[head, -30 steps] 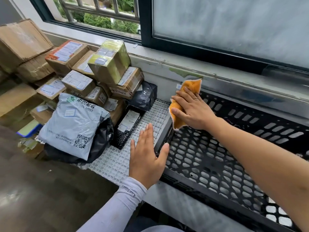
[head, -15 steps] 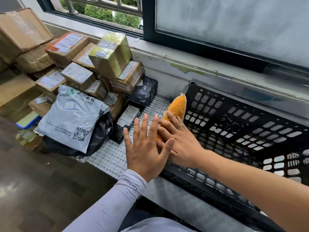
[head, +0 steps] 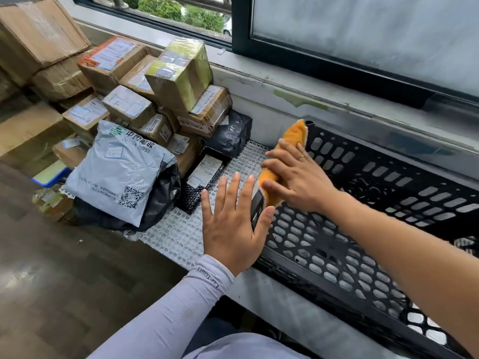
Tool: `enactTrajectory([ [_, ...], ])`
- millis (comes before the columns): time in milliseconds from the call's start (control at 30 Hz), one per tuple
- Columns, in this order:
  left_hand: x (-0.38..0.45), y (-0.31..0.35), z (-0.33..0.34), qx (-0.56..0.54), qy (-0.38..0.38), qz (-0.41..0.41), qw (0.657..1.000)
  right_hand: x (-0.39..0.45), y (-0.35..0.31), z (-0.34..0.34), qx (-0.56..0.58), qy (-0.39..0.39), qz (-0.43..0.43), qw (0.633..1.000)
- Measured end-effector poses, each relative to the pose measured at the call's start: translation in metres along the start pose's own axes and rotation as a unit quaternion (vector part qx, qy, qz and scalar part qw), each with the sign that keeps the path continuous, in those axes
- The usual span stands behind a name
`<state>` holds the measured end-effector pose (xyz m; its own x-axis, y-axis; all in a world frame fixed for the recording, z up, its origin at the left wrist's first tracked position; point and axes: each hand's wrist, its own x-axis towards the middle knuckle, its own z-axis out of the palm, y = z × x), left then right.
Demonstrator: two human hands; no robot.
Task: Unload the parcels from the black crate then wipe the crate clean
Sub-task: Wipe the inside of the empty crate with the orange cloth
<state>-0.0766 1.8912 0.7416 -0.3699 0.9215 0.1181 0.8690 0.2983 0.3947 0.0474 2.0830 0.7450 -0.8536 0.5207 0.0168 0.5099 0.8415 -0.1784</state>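
The black perforated crate (head: 363,255) lies under the window with nothing inside. My right hand (head: 298,174) presses an orange cloth (head: 290,149) flat against the crate's left end wall, fingers straight. My left hand (head: 233,224) rests open against the outside of that same wall, fingers spread, thumb at the rim. The parcels stand piled to the left: a grey China Post bag (head: 119,169), a black bag (head: 230,136), a yellow-taped box (head: 181,71) on top of several brown boxes (head: 129,104).
A white plastic grid mat (head: 176,231) lies under the parcels and the crate's left end. Large cardboard cartons (head: 39,35) stand at the far left. The window sill and wall (head: 337,104) run close behind the crate. Dark wooden floor (head: 51,281) lies at the left front.
My right hand slid the cloth down the crate's end wall toward my left hand, then back up toward the far corner. My left hand stayed on the wall's outside.
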Motion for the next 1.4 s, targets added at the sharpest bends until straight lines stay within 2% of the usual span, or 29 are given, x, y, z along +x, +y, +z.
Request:
enactTrajectory([
  [133, 0.001, 0.000, 0.001, -0.004, -0.002, 0.000, 1.000, 0.013, 0.021, -0.008, 0.003, -0.008, 0.063, 0.998],
  [233, 0.000, -0.001, 0.003, -0.010, 0.004, 0.004, 1.000, 0.008, 0.006, -0.005, 0.024, -0.004, 0.082, 0.996],
  [400, 0.000, -0.001, 0.006, -0.030, 0.024, 0.006, 0.999, -0.023, -0.047, 0.008, 0.038, -0.012, 0.004, 0.999],
  [500, -0.001, -0.002, 0.006, -0.028, 0.027, 0.012, 0.999, -0.040, -0.070, 0.021, 0.044, 0.021, -0.043, 0.998],
  [667, 0.002, -0.002, 0.006, -0.040, 0.020, 0.011, 0.999, -0.029, -0.048, 0.024, 0.008, 0.036, -0.064, 0.997],
  [1067, 0.000, -0.003, 0.006, -0.043, 0.008, 0.012, 0.999, 0.032, 0.044, -0.018, -0.071, -0.004, 0.072, 0.995],
  [1200, 0.000, -0.003, 0.009, -0.053, 0.009, 0.009, 0.999, 0.032, 0.028, -0.016, -0.027, -0.003, 0.095, 0.995],
  [1400, 0.001, -0.003, 0.009, -0.077, 0.004, 0.010, 0.997, 0.000, -0.026, -0.005, 0.057, -0.021, 0.058, 0.996],
])
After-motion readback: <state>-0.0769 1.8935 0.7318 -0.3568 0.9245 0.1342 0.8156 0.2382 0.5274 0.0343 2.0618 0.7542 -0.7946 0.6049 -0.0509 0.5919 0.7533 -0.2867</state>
